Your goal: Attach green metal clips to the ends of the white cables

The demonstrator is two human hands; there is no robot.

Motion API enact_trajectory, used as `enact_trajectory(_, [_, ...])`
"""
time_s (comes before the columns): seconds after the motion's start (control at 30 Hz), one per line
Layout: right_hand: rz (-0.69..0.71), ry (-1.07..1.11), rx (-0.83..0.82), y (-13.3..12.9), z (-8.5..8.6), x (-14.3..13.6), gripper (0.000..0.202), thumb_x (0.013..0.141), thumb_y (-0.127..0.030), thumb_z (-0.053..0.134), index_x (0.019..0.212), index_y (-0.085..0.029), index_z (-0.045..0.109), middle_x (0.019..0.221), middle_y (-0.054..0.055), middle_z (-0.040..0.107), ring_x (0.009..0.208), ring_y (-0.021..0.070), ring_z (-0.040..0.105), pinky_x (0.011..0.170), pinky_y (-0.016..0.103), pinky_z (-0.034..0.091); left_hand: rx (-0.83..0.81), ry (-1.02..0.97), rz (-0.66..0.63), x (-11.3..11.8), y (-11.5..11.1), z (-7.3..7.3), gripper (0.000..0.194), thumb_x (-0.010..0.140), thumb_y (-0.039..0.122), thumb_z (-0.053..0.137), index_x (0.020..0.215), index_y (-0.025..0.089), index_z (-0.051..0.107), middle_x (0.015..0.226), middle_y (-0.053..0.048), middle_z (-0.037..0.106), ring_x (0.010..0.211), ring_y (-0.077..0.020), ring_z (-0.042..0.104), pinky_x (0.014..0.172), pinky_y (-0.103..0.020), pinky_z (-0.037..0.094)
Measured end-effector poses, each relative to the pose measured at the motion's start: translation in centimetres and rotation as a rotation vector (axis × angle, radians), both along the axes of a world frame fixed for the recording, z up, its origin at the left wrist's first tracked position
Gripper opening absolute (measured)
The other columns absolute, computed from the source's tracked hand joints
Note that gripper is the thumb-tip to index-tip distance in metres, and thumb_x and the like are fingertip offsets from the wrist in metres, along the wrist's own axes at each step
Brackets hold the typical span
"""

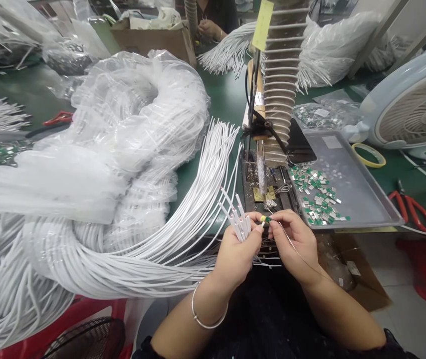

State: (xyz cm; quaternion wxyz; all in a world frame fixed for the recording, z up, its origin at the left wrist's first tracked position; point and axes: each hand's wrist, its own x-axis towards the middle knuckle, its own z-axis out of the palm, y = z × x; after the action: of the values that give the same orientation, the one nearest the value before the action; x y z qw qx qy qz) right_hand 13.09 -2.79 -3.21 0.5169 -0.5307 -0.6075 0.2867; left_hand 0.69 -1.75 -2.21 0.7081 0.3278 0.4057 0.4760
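Note:
My left hand (237, 252) is closed around a bunch of white cables (240, 224), their stripped ends pointing up. At its fingertips one cable end meets a small green circuit board (266, 220). Pinched on that board is my right hand (291, 239), and a thin solder wire (291, 244) runs across its fingers and down along the forearm. Just beyond both hands hangs a soldering iron (261, 167), tip down, fixed to a stand. Below the tip lies a dark soldering base (252, 199) with a yellowish pad and solder blobs. Whether cable and board are joined, I cannot tell.
A metal tray (362, 184) of small green boards (319, 199) is at the right, beside red-handled scissors (413, 207), yellow tape (368, 154) and a fan (418, 99). Bagged cable bundles (134, 114) fill the left. A ribbed duct (282, 75) hangs ahead; another person's hand (209, 30) is behind.

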Motion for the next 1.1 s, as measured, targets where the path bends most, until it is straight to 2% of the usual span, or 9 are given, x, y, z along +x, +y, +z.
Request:
enact_trajectory(0.1, [-0.001,-0.026,0.014,0.0,0.1,0.0,0.008,0.087,-0.02,0.05,0.09,-0.021,0.058,0.079,0.002,0.056,0.065,0.0119,0.058,0.057,0.025,0.052,-0.017,0.023,0.004,0.0,0.1,0.2,0.022,0.074,0.026,0.063,0.063,0.015,0.047,0.076,0.001,0.053,0.041,0.0004,0.03,0.041,-0.02,0.022])
enact_trajectory(0.2, [-0.029,-0.081,0.073,0.0,0.3,0.0,0.015,0.088,-0.019,0.046,0.096,-0.021,0.059,0.086,0.004,0.06,0.061,0.0114,0.059,0.057,0.027,0.054,-0.064,0.016,-0.012,0.0,0.3,0.6,0.016,0.074,0.027,0.063,0.074,0.015,0.052,0.058,0.006,0.046,0.039,-0.0012,0.027,0.04,-0.019,0.022])
enact_trajectory(0.33, [-0.086,-0.209,0.245,-0.1,0.0,0.2,0.028,0.088,-0.016,0.042,0.111,-0.023,0.057,0.101,0.009,0.063,0.071,0.016,0.064,0.064,0.035,0.058,-0.134,-0.022,-0.008,0.2,0.6,1.1,0.019,0.07,0.025,0.065,0.082,0.015,0.055,0.049,0.01,0.034,0.038,-0.0017,0.024,0.039,-0.016,0.02])
enact_trajectory(0.47, [-0.133,-0.251,0.434,-0.4,-1.0,0.3,0.035,0.089,-0.015,0.039,0.12,-0.023,0.052,0.105,0.012,0.064,0.08,0.0203,0.066,0.06,0.037,0.059,-0.171,-0.045,0.01,0.3,0.9,1.2,0.018,0.07,0.022,0.064,0.084,0.015,0.054,0.049,0.011,0.032,0.037,-0.0008,0.022,0.038,-0.015,0.019])
enact_trajectory(0.63, [-0.147,-0.151,0.444,-0.6,-1.3,-0.1,0.031,0.089,-0.012,0.04,0.117,-0.022,0.049,0.097,0.01,0.067,0.08,0.0191,0.068,0.064,0.037,0.06,-0.167,-0.055,0.011,0.3,1.0,1.3,0.013,0.071,0.019,0.062,0.08,0.015,0.055,0.049,0.011,0.03,0.038,-0.0009,0.022,0.037,-0.014,0.018])
enact_trajectory(0.83, [-0.108,-0.26,0.494,-0.2,-0.7,0.2,0.03,0.086,-0.008,0.047,0.109,-0.024,0.056,0.095,0.008,0.068,0.089,0.0202,0.067,0.073,0.04,0.059,-0.178,-0.065,0.033,0.5,1.2,2.1,0.017,0.068,0.018,0.064,0.082,0.014,0.055,0.05,0.011,0.03,0.038,-0.0007,0.023,0.037,-0.013,0.018])
enact_trajectory(1.1, [-0.155,-0.323,0.569,0.7,-0.2,0.1,0.027,0.084,-0.007,0.051,0.104,-0.021,0.061,0.095,0.009,0.067,0.088,0.0202,0.066,0.072,0.038,0.058,-0.177,-0.086,0.038,0.7,1.3,3.0,0.014,0.069,0.017,0.062,0.08,0.014,0.053,0.048,0.011,0.029,0.037,-0.0003,0.021,0.037,-0.012,0.017])
